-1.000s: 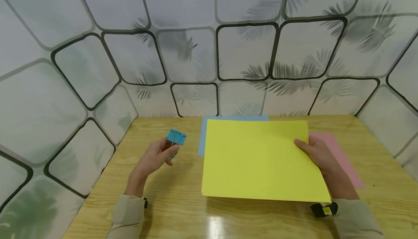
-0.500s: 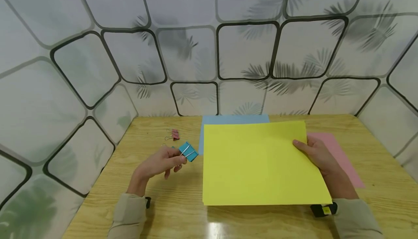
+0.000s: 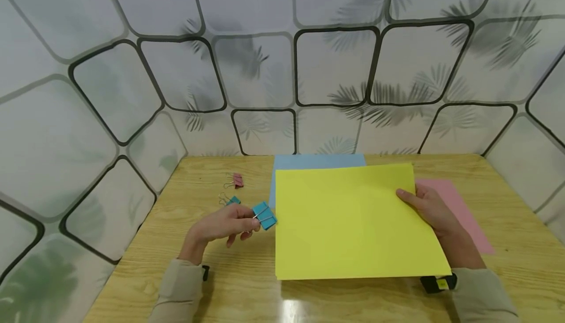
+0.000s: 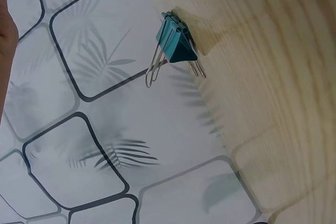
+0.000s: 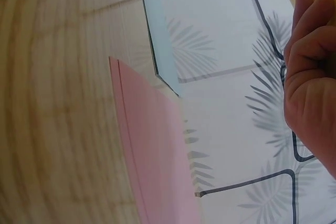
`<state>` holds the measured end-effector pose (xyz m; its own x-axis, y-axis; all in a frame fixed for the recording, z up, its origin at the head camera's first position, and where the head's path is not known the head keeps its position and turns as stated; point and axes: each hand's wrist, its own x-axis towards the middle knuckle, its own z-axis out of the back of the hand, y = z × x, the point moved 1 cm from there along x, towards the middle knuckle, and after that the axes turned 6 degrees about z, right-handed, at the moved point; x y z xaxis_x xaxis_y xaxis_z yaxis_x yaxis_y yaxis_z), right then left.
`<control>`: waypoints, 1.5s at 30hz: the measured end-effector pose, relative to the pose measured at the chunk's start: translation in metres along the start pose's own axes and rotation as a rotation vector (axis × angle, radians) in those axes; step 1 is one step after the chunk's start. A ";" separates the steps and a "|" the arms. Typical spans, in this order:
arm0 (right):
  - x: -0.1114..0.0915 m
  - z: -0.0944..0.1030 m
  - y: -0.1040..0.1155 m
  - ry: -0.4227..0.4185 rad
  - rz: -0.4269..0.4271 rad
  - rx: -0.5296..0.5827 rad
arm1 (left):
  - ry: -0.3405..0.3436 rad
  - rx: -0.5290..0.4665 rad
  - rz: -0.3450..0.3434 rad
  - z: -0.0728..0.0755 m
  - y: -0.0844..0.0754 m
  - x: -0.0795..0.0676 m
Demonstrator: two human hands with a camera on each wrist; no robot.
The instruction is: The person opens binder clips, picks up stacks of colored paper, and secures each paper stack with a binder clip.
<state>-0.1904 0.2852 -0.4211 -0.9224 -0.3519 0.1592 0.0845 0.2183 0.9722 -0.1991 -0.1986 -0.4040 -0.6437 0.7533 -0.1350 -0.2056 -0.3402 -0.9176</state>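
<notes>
Between thumb and fingers, my left hand (image 3: 224,226) pinches a blue binder clip (image 3: 265,216) by its wire handles. The clip is right at the left edge of a stack of yellow paper (image 3: 348,225); I cannot tell whether they touch. My right hand (image 3: 434,210) grips the stack's right edge, thumb on top, and holds it raised above the table. In the right wrist view the curled fingers of that hand (image 5: 312,77) show beside a yellow corner. Only a sliver of the left hand (image 4: 6,35) appears in the left wrist view.
Behind the left hand, a second blue binder clip (image 3: 233,200) and a pink binder clip (image 3: 238,181) lie on the wooden table (image 3: 238,284). Blue paper (image 3: 318,161) lies partly under the yellow stack's far side, pink paper (image 3: 463,215) beyond the right hand. A patterned curtain (image 3: 335,68) surrounds the table.
My left hand has moved right and nearer with the blue clip, up to the yellow stack. The clips behind it have come into view. The stack has tilted slightly, its far edge lower.
</notes>
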 end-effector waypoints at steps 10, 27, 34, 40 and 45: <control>-0.001 0.004 0.004 -0.011 -0.020 0.011 | -0.009 0.010 0.012 0.000 0.001 -0.001; -0.001 0.005 0.001 -0.020 -0.037 0.012 | 0.041 -0.025 -0.057 0.002 0.001 -0.001; -0.001 0.003 -0.001 0.010 -0.025 0.017 | 0.036 0.004 -0.001 -0.001 -0.003 0.000; 0.001 0.002 -0.003 0.055 -0.007 0.051 | 0.048 0.014 0.044 -0.004 -0.002 0.002; 0.002 -0.001 -0.005 0.074 -0.011 0.057 | 0.068 -0.003 0.038 -0.005 -0.002 0.002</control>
<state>-0.1922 0.2828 -0.4260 -0.8925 -0.4206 0.1630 0.0513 0.2646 0.9630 -0.1967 -0.1936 -0.4040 -0.5994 0.7764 -0.1947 -0.1797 -0.3675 -0.9125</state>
